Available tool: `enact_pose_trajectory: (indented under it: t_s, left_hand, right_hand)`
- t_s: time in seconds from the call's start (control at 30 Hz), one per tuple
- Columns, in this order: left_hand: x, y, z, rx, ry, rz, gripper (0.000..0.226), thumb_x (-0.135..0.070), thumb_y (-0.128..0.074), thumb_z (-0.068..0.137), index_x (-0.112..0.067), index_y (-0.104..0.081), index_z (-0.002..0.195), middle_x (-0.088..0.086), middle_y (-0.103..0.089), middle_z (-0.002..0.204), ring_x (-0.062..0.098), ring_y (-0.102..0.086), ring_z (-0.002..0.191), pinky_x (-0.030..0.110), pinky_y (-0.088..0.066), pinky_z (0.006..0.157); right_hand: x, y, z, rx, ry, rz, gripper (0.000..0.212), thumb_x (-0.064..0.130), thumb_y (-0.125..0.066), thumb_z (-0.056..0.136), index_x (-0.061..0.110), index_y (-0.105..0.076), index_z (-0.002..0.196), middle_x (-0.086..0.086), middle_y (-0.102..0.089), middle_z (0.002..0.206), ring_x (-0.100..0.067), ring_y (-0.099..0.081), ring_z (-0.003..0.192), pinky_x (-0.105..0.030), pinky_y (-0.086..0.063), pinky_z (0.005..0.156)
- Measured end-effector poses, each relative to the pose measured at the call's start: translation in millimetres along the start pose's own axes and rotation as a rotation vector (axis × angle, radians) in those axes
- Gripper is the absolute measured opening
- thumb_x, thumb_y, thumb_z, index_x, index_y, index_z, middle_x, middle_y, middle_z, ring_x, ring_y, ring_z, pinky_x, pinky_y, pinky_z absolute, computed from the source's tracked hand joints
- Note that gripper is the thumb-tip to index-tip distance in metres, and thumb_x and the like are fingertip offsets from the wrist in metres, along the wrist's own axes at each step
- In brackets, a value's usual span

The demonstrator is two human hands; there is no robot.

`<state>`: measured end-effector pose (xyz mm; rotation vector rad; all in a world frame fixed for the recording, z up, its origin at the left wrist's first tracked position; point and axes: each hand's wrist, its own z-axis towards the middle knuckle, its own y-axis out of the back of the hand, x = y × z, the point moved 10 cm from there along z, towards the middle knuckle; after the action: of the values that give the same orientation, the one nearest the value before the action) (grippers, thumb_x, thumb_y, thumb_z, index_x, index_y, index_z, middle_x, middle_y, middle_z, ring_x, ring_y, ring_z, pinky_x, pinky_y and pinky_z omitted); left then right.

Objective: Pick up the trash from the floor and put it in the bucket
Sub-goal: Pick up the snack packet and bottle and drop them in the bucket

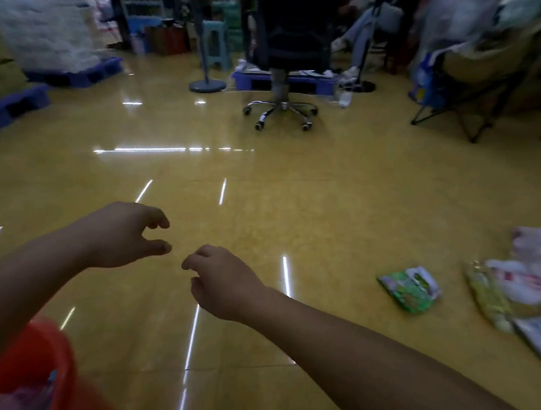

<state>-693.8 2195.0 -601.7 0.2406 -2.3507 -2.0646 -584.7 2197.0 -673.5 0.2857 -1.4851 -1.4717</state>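
Bucket (49, 349), red, sits nearest at our seven o'clock, with something pinkish inside. Just ahead, our left hand (126, 236) and right hand (222, 281) hang close together above the yellow floor (326, 208), fingers loosely curled, holding nothing. At three o'clock a green wrapper (409, 288) lies on the floor, a trash heap (519, 286) of plastic bags and packets beside it. Far off at twelve stands an office chair (288, 46).
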Motion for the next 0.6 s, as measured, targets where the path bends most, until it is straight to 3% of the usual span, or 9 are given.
enact_pose_trajectory:
  t_s: [0.6]
  left_hand:
    - [-205.5,-1.5,72.8,0.009,-0.358,-0.016,0.057,-0.051,-0.069,0.080,-0.025,-0.055,0.128,0.002,-0.057,0.124,0.017,-0.056,0.105,0.030,-0.045,0.082]
  right_hand:
    - [-162.9,125.0,-137.3,-0.092,-0.451,-0.186,0.040,0.020,-0.049,0.094,0.017,-0.053,0.134,-0.006,-0.051,0.131,-0.030,-0.048,0.120,-0.043,-0.049,0.092]
